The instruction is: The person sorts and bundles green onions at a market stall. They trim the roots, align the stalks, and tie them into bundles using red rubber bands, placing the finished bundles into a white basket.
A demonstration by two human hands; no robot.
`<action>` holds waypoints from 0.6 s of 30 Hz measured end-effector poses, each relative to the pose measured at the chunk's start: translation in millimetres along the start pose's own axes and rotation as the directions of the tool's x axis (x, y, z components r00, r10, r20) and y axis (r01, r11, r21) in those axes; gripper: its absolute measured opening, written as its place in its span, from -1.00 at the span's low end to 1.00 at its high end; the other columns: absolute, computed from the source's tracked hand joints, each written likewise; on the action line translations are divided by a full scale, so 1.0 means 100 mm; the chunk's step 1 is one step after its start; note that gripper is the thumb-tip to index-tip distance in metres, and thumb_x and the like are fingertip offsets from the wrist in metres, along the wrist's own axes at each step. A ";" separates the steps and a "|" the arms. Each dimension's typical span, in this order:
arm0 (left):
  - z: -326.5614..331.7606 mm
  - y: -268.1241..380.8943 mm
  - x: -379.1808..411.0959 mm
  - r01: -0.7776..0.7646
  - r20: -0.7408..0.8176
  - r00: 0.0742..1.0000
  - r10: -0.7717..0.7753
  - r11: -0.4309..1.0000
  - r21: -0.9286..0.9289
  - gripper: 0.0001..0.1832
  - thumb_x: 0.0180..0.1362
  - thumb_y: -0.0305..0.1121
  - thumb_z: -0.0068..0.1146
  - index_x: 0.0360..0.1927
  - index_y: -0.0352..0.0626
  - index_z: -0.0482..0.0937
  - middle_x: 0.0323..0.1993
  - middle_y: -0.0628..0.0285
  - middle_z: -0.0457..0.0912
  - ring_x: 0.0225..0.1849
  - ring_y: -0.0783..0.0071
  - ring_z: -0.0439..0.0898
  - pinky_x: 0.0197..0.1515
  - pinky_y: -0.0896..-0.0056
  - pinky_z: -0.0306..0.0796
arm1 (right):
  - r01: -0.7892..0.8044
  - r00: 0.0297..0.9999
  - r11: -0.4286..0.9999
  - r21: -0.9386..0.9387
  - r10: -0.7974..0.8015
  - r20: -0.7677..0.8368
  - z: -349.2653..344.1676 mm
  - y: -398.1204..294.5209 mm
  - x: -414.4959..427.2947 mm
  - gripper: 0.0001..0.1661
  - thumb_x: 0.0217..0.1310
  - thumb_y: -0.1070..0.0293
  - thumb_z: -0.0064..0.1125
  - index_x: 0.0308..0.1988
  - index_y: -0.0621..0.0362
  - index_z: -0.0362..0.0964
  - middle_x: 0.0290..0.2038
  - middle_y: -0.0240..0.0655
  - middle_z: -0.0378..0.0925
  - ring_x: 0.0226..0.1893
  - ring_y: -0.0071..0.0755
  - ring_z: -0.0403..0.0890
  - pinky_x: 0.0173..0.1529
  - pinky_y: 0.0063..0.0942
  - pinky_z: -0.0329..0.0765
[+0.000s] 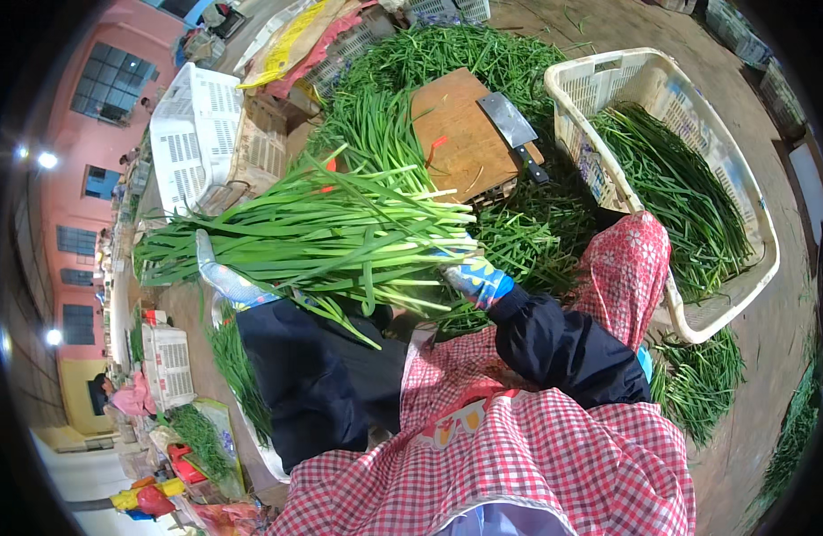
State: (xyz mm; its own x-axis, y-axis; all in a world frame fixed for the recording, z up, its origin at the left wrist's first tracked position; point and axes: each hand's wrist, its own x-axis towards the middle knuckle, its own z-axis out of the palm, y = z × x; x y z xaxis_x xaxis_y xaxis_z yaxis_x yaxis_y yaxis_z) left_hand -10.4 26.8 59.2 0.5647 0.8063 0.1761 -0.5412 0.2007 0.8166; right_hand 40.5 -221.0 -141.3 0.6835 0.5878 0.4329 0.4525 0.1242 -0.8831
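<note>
A thick loose bundle of garlic chives (331,234) lies across both my hands, leafy tips to the left and pale cut ends to the right. My left hand (232,278), in a patterned glove, supports it from below near the leaves. Under the pale stem ends is my right hand (475,273), gloved in blue and floral cloth, its fingers partly hidden by the stalks. Beyond the bundle, a wooden cutting board (455,127) carries a cleaver (508,120) at its right side, the black handle jutting past the edge. A red strip (436,149) also lies on the board.
To the right stands a white plastic crate (726,311) holding chives (679,194). A heap of chives (445,53) surrounds the board's far side. White crates (197,141) stand at the left. More chives (699,382) lie on the floor. A person (130,395) is farther left.
</note>
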 end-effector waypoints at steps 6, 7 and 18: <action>-0.08 -0.11 0.24 -0.038 0.347 0.932 0.109 0.978 -0.205 -0.65 0.15 -0.12 0.01 -0.14 -0.18 0.52 -0.23 0.11 0.59 -0.16 0.26 0.57 -0.12 0.15 0.49 | 0.448 0.889 0.858 -0.252 -0.458 0.022 -0.20 -0.30 0.02 -0.59 0.11 0.29 0.05 0.00 0.07 0.43 0.06 -0.19 0.41 0.09 -0.11 0.39 0.20 -0.16 0.27; -0.14 -0.08 0.30 0.361 0.606 0.786 -0.123 0.887 -0.288 -0.66 0.17 -0.12 -0.01 -0.17 -0.18 0.53 -0.24 0.13 0.60 -0.16 0.25 0.57 -0.10 0.16 0.48 | 0.463 0.880 0.837 -0.291 -0.472 0.044 -0.23 -0.31 -0.01 -0.57 0.11 0.22 0.05 0.01 0.05 0.43 0.09 -0.19 0.38 0.11 -0.09 0.37 0.22 -0.11 0.23; -0.31 -0.15 0.71 0.341 0.524 0.837 -0.155 0.898 -0.279 -0.62 0.14 -0.10 0.01 -0.12 -0.17 0.52 -0.17 0.06 0.54 -0.08 0.15 0.51 0.00 -0.05 0.43 | -0.530 0.815 0.754 0.388 0.327 0.478 -0.83 -0.29 -0.29 -0.71 0.06 0.39 0.22 -0.16 0.24 0.50 -0.18 -0.30 0.55 -0.23 -0.56 0.50 -0.12 -0.47 0.44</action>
State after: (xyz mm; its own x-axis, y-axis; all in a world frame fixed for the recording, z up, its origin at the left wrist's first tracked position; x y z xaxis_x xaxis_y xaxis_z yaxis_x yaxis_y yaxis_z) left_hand 19.0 98.0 42.4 0.8834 0.3522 0.3090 -0.4671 0.6104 0.6397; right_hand 54.5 -308.1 -113.3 0.4314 0.9019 -0.0220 -0.2432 0.0928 -0.9655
